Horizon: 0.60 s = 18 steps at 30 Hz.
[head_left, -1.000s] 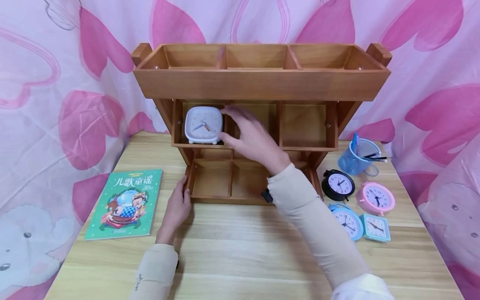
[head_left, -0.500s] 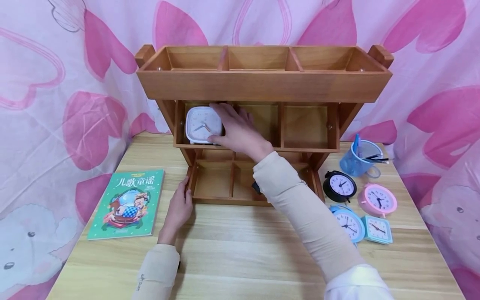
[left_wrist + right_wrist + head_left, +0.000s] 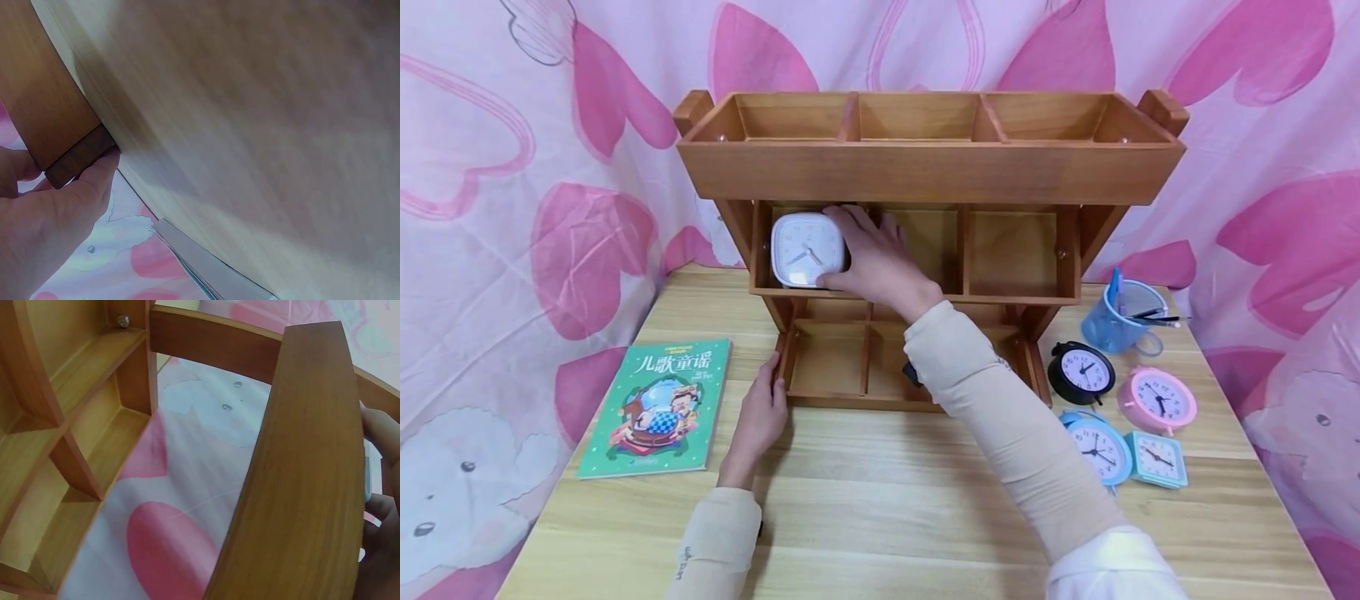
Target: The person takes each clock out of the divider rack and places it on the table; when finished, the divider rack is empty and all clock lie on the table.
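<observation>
A white rounded-square alarm clock [image 3: 799,246] stands in the left compartment of the middle tier of a brown wooden shelf [image 3: 925,173]. My right hand [image 3: 882,260] holds the clock by its right side, thumb at the lower front corner and fingers up along the top right edge. In the right wrist view, the tier's front board [image 3: 306,456] hides much of the clock and part of that hand [image 3: 382,544]. Down at the shelf's lower left corner, my left hand [image 3: 763,412] grips the frame; the left wrist view has thumb and fingers around the wooden end [image 3: 81,156].
Right of the shelf stand a black clock [image 3: 1082,372], a pink clock [image 3: 1159,400], a blue clock [image 3: 1097,450] and a small teal square clock [image 3: 1157,459]. Behind them is a blue pen cup [image 3: 1108,325]. A green book [image 3: 655,408] lies left on the wooden table [image 3: 865,500].
From beside the clock, my right hand has come slightly left and closed its thumb and fingers on the clock's right side. My left hand keeps its grip on the shelf corner.
</observation>
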Tool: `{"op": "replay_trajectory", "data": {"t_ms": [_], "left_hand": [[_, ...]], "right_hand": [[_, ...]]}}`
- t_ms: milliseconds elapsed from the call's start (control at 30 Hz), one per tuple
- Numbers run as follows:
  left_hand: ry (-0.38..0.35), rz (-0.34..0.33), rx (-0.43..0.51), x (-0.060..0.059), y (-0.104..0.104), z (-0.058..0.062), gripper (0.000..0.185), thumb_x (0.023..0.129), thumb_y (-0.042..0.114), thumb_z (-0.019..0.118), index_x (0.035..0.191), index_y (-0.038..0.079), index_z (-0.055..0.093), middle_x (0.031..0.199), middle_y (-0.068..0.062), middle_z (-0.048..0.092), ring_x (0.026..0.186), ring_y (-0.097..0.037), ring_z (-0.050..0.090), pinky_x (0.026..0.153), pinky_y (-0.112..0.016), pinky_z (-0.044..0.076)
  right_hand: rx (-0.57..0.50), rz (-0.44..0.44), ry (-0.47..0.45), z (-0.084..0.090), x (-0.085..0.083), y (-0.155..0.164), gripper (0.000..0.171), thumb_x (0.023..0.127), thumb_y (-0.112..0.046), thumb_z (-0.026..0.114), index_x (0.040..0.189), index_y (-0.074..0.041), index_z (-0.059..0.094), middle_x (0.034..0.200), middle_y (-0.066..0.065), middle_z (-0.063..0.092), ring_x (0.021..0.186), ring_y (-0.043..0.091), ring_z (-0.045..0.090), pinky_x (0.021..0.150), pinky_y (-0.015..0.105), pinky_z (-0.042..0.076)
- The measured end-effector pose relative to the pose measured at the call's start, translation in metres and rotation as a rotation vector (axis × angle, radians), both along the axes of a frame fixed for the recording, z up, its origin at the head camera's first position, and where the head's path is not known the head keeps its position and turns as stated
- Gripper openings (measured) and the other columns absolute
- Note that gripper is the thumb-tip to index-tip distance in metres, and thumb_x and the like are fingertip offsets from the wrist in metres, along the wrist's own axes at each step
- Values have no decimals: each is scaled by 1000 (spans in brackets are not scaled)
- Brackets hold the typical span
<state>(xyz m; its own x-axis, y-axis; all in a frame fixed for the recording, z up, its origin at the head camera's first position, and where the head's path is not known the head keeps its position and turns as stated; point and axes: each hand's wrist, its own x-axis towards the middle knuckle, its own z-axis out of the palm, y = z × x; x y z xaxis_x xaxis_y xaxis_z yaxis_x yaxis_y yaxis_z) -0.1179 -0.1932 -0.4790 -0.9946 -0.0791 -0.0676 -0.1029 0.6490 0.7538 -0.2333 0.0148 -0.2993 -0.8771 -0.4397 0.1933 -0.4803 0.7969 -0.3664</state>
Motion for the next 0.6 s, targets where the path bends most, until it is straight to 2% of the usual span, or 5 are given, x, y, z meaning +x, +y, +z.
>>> {"op": "replay_trajectory", "data": {"t_ms": [200, 400, 500, 600], "left_hand": [[15, -1, 5, 0, 0, -1, 50, 104, 12, 35, 153, 5, 23, 153, -22, 32, 137, -38, 35, 111, -53, 31], [24, -5, 6, 0, 0, -1, 50, 104, 12, 35, 152, 5, 24, 151, -23, 34, 136, -39, 36, 111, -53, 32], [21, -6, 10, -1, -1, -1, 50, 104, 12, 35, 152, 5, 24, 151, -23, 34, 137, -38, 36, 111, -53, 31], [16, -10, 13, -1, -1, -2, 50, 104, 11, 35, 152, 4, 23, 152, -22, 33, 137, -38, 35, 112, -52, 30]], "right_hand": [[-38, 27, 1, 4, -1, 2, 86, 76, -50, 78, 147, -28, 34, 143, 2, 41, 120, 33, 41, 102, 52, 31], [-98, 70, -27, 7, -4, 4, 69, 84, -42, 73, 143, -34, 38, 135, -1, 50, 124, 25, 43, 101, 50, 30], [-152, 75, -41, 8, -5, 5, 59, 88, -40, 68, 142, -35, 43, 137, -5, 52, 126, 22, 43, 101, 49, 28], [-246, 52, -53, 7, -4, 5, 50, 90, -38, 66, 138, -35, 50, 136, -7, 54, 125, 25, 43, 103, 49, 25]]}}
